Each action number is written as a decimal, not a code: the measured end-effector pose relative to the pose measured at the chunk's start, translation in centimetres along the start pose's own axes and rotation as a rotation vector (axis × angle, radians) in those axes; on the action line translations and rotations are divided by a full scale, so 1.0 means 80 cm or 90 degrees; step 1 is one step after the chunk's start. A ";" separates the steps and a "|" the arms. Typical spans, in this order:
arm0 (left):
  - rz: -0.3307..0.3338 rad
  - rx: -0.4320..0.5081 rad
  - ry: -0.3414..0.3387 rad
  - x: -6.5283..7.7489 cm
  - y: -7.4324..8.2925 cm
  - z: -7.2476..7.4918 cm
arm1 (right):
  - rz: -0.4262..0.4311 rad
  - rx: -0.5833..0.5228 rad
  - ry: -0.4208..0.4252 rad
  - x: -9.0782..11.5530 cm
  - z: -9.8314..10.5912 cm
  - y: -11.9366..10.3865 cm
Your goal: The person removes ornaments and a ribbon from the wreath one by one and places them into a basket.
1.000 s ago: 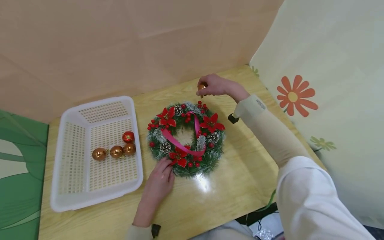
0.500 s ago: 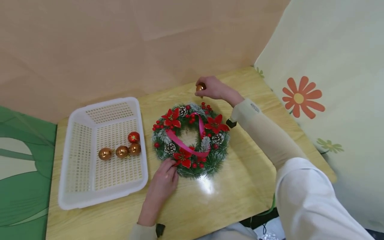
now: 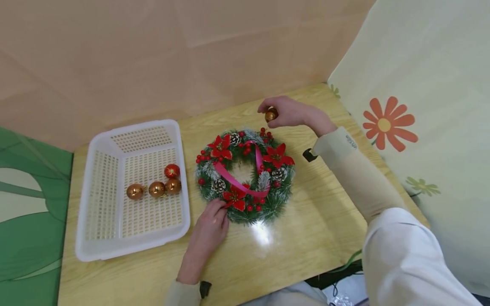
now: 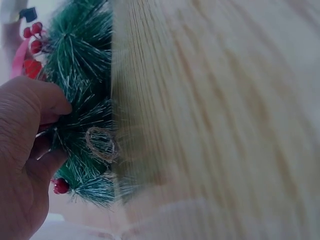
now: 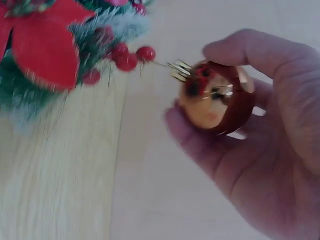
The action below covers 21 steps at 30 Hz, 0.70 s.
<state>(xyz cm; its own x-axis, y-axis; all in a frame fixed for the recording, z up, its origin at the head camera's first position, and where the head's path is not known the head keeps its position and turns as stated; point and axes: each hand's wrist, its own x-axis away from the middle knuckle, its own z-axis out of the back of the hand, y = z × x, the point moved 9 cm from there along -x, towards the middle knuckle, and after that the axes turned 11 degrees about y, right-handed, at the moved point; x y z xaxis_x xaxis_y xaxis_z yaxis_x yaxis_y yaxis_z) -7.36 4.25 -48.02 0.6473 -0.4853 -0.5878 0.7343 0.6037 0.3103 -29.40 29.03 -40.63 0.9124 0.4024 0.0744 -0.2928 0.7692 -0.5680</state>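
A green Christmas wreath (image 3: 281, 199) with red poinsettias, berries, pinecones and a pink ribbon (image 3: 241, 185) lies on the table. My left hand (image 3: 208, 225) grips its lower left edge; in the left wrist view the thumb and fingers (image 4: 50, 162) pinch the green needles (image 4: 82, 135). Above the table, just beyond the wreath's far right side, my right hand (image 3: 292, 112) holds a shiny copper Christmas ball (image 3: 271, 114). In the right wrist view the ball (image 5: 215, 100) sits between thumb and fingers, its gold cap facing the red berries (image 5: 126, 60).
On the left stands a white plastic basket (image 3: 82, 212) holding a red ball (image 3: 172, 171) and three copper balls (image 3: 135, 191). A beige curtain backs the wooden table (image 3: 306, 238). A flowered wall panel (image 3: 440, 106) stands at the right.
My right hand, still holding the copper ball, has shifted slightly right relative to the wreath over the last half second. The left hand keeps its hold on the wreath. The whole view has shifted a little.
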 end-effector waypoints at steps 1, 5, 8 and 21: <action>-0.001 -0.002 0.002 0.000 0.000 0.000 | -0.008 0.011 -0.018 0.004 -0.002 0.004; -0.005 -0.006 0.010 0.000 -0.001 -0.001 | -0.052 0.049 -0.108 0.018 -0.023 0.026; -0.005 -0.009 0.010 0.000 0.000 -0.002 | -0.079 0.061 -0.141 0.025 -0.036 0.040; 0.001 -0.005 0.001 -0.004 0.004 -0.004 | -0.017 0.073 -0.004 0.015 -0.019 0.046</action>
<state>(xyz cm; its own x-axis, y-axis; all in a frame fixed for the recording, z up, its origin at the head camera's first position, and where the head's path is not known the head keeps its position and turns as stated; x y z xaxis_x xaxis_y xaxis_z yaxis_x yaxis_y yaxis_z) -7.42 4.79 -47.96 0.6482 -0.4835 -0.5883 0.7317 0.6093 0.3055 -28.98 31.59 -43.85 0.9189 0.3834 0.0932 -0.2994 0.8314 -0.4680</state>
